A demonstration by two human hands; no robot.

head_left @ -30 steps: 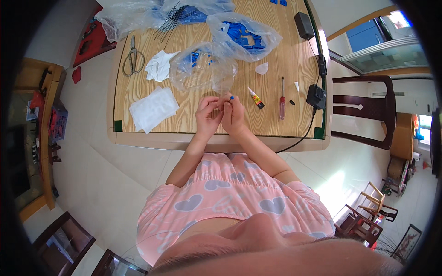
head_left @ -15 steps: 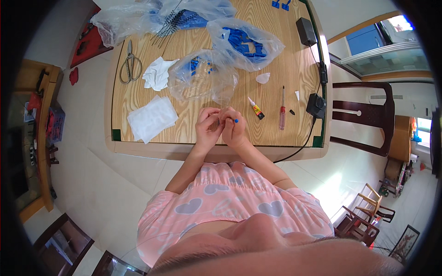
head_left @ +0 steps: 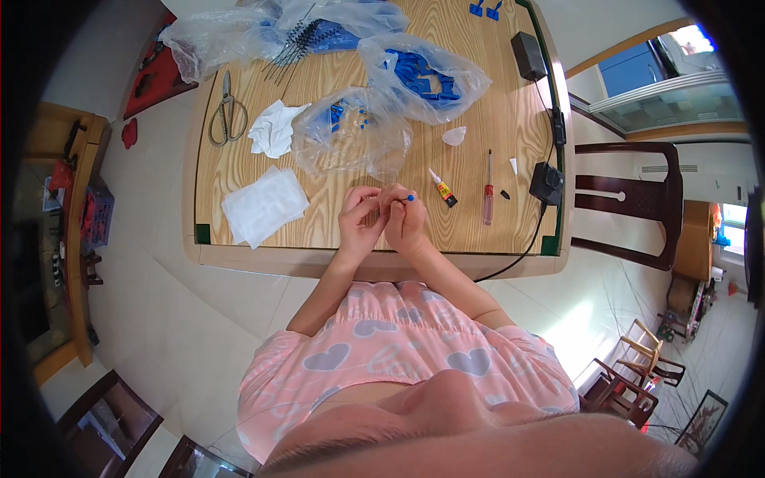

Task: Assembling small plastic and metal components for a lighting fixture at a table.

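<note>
My left hand and my right hand are pressed together above the near edge of the wooden table. Between their fingertips they pinch a small blue piece, whose tip shows above my right fingers. Whether the left fingers grip the same piece or a second tiny part is hidden. A small glue tube lies just right of my hands, and a red-handled screwdriver lies beyond it.
A clear plastic bag with blue parts sits just beyond my hands, another bag further back. White tissues, scissors, black power adapters with a cable, and a dark wooden chair at the right.
My hands stay joined on the small blue piece; the view shifted slightly so the table sits a bit lower in frame. Fingers adjusted only a little.
</note>
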